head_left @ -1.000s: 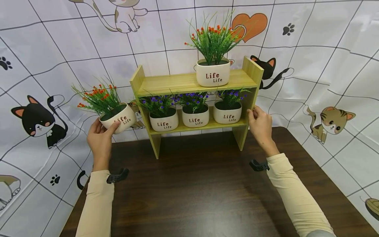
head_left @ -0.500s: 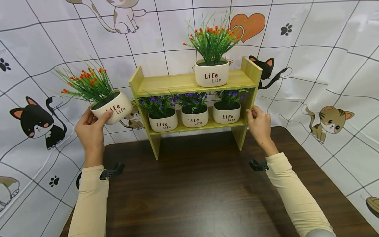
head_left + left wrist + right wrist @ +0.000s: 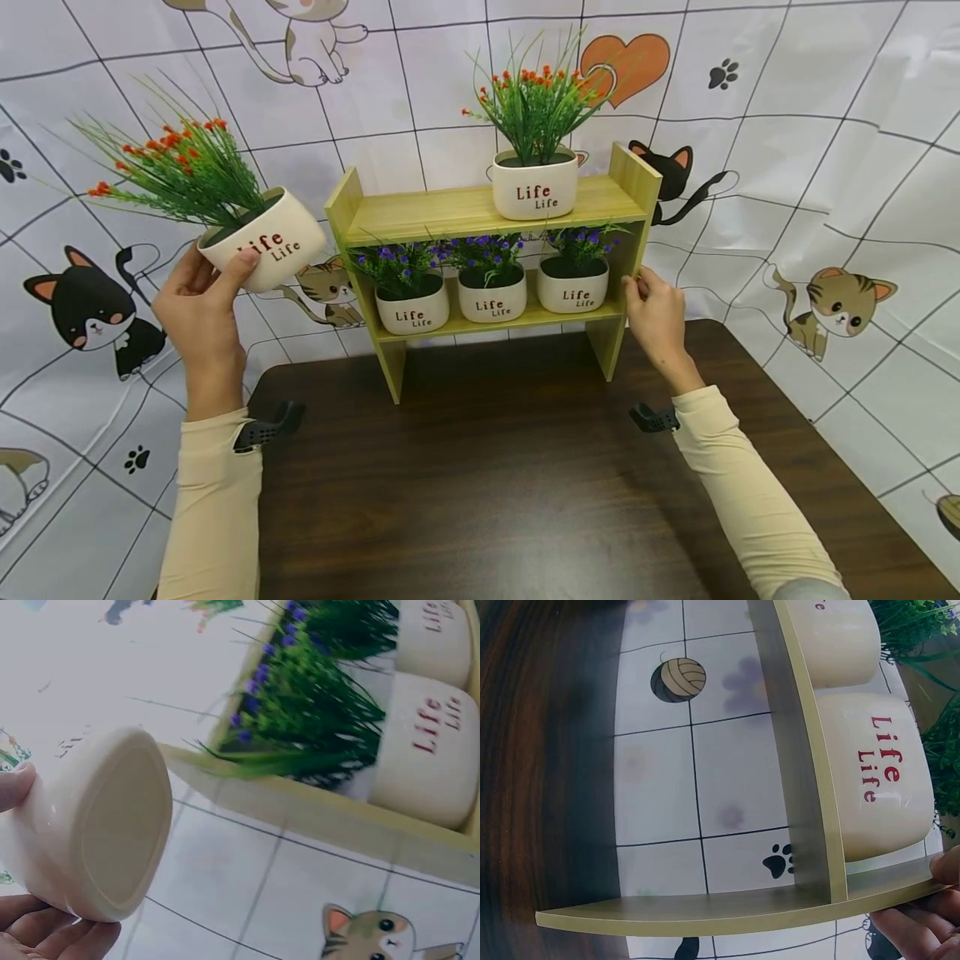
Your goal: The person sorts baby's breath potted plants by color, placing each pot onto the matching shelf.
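My left hand [image 3: 206,312] grips a cream flowerpot [image 3: 273,242] with orange artificial flowers [image 3: 176,154], thumb on its front and fingers beneath. The pot is lifted off the table, left of the shelf, and tilts so its plant leans left. Its smooth base [image 3: 124,825] faces the left wrist camera. At the right, my right hand [image 3: 657,321] pinches the edge of the side panel of a two-tier wooden shelf [image 3: 427,207]. Another orange-flowered pot [image 3: 536,190] sits on the top tier, right of the middle. Purple-flowered pots [image 3: 492,298] stand in a row on the lower tier.
The shelf stands at the back of a dark wooden table [image 3: 480,500]. Behind it hangs a white wall covering [image 3: 780,208] with a grid and cartoon cats. Both forearms wear cream sleeves, with a black strap [image 3: 652,418] at each wrist.
My left hand has carried the orange-flowered pot up and to the left, tilting it further and bringing it nearer the camera. My right hand stays on the shelf's side panel.
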The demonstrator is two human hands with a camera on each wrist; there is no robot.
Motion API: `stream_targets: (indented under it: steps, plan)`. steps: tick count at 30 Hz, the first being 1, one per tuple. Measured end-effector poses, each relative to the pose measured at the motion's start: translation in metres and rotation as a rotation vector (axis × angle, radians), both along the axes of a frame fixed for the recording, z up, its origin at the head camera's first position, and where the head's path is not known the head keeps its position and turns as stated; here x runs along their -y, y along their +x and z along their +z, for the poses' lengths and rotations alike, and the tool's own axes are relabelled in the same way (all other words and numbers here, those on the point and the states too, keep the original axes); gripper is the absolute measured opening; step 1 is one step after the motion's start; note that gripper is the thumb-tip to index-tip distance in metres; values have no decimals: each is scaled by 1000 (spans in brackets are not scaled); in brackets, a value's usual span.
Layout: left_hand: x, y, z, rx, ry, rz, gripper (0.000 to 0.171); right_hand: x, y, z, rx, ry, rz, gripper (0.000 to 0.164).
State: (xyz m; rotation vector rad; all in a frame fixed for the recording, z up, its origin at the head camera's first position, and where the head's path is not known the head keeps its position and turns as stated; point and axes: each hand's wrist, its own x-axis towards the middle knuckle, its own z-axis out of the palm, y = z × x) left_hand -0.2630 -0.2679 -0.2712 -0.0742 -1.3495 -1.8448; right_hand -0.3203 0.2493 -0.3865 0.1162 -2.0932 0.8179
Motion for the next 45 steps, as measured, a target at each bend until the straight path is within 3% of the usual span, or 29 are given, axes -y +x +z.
stream_targets:
  steps: [11,20,37,45]
  plan:
    - [-12,10,21,-31,19,-39,52,1,1,-1,-1,7,-3,18]
    - [-27,6,38,-115,8,-94,45,0,0,0,5,-1,-12,16]
    - [-70,1,66,-131,-143,-185,48,1,-1,1,-4,4,-17,16]
    - [-88,-7,74,-45,-281,-197,51,0,-1,0,1,1,-15,14]
